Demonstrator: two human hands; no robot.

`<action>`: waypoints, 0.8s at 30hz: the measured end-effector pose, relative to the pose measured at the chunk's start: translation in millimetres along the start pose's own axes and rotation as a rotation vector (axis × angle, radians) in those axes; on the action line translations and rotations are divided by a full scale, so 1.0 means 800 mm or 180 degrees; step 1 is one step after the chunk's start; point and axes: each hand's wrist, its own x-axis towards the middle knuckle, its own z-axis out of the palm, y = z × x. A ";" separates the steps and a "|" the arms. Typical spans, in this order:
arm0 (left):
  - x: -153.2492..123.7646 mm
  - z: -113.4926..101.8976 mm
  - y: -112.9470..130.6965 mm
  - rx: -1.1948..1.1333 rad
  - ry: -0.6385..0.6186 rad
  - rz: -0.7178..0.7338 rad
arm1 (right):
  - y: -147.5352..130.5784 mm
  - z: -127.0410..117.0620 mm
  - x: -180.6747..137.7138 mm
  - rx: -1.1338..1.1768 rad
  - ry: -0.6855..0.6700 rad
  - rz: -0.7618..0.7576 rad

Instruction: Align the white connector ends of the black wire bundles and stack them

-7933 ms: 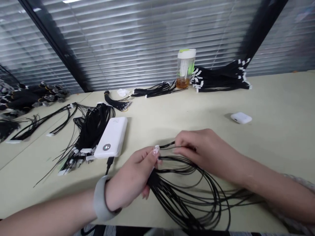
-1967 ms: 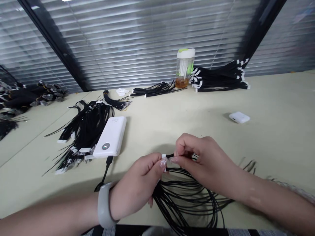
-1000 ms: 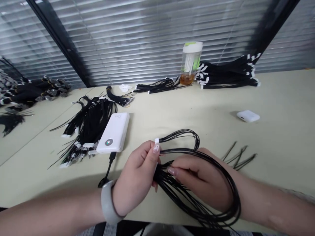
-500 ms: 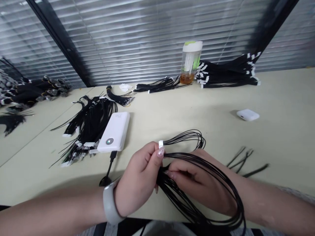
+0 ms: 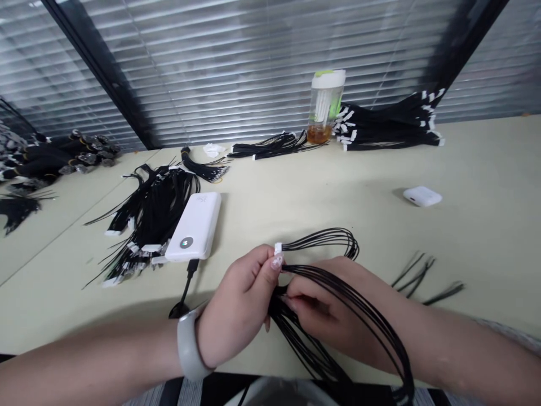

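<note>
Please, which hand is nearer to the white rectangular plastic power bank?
The left. The left hand is to the right of the white rectangular plastic power bank and closer to the person, not touching it. The right hand is farther right, beyond the left hand.

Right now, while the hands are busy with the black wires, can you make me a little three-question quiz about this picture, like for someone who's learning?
1. Pick one. On which side does the person wear the grey band?
a) left
b) right
c) both

2. True or false? The bottle stands upright in front of the blinds.

3. Fill in the blank. The left hand holds a small white ____, and black wires loop out of it.

Key:
1: a, left.
2: True.
3: connector.
</note>
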 end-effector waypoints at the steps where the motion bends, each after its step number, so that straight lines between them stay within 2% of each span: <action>1: 0.000 0.000 0.000 -0.0008 -0.0005 -0.0019 | 0.001 0.000 -0.001 -0.0129 0.0023 0.0039; 4: 0.002 -0.002 0.002 -0.0069 0.0056 -0.0093 | 0.009 -0.009 -0.004 -0.0405 0.0244 0.0039; 8: 0.006 -0.004 0.004 -0.0255 0.0134 -0.0299 | 0.028 -0.047 -0.012 -0.0938 0.0452 0.0136; 10: 0.006 -0.005 0.004 -0.0283 0.0148 -0.0345 | 0.037 -0.066 -0.016 -0.1426 0.1062 0.0391; 12: 0.006 -0.005 0.004 -0.0284 0.0146 -0.0356 | 0.042 -0.079 -0.017 -0.1557 0.1851 0.0654; 13: 0.006 -0.005 0.004 -0.0290 0.0141 -0.0351 | 0.042 -0.083 -0.017 -0.1378 0.2181 0.0749; 15: 0.006 -0.005 0.004 -0.0303 0.0129 -0.0339 | 0.038 -0.086 -0.015 -0.0519 0.2618 0.0824; 18: 0.006 -0.005 0.004 -0.0282 0.0139 -0.0327 | 0.027 -0.084 -0.008 0.1247 0.3107 0.0575; 20: 0.006 -0.005 0.005 -0.0257 0.0139 -0.0328 | 0.024 -0.081 -0.005 0.1935 0.3414 0.0469; 21: 0.006 -0.005 0.006 -0.0249 0.0138 -0.0330 | 0.024 -0.079 -0.003 0.2089 0.3430 0.0475; 22: 0.006 -0.005 0.006 -0.0255 0.0137 -0.0330 | 0.025 -0.075 -0.003 0.2163 0.3262 0.0501; 24: 0.006 -0.005 0.007 -0.0308 0.0142 -0.0325 | 0.029 -0.067 -0.002 0.2112 0.2436 0.0574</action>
